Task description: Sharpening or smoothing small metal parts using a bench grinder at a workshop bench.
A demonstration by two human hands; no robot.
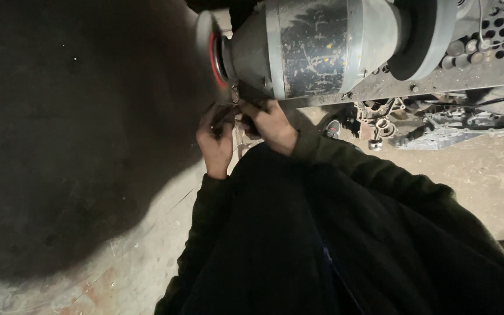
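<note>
I see a big grey metal motor, round like a drum, with scratched dark paint on its side. It sits on a grey metal stand with many small round holes at the far right. At the left end of the motor is a round grey wheel with a red ring. A wide black wheel sits at the other end.

Next I see my dark sleeves. Both arms reach up from my body and meet right under the grey wheel.

My left hand is bent at the wrist, with the fingers curled in. My right hand is just beside it, also curled. The two hands touch each other. They pinch a small dull metal piece between them, and it is pressed close under the rim of the wheel. The piece is tiny and mostly hidden by my fingers, so I cannot tell its shape.

Under the stand, on the right, lies a heap of small grey metal parts on the dusty floor. I cannot tell whether they sit in a box.
</note>
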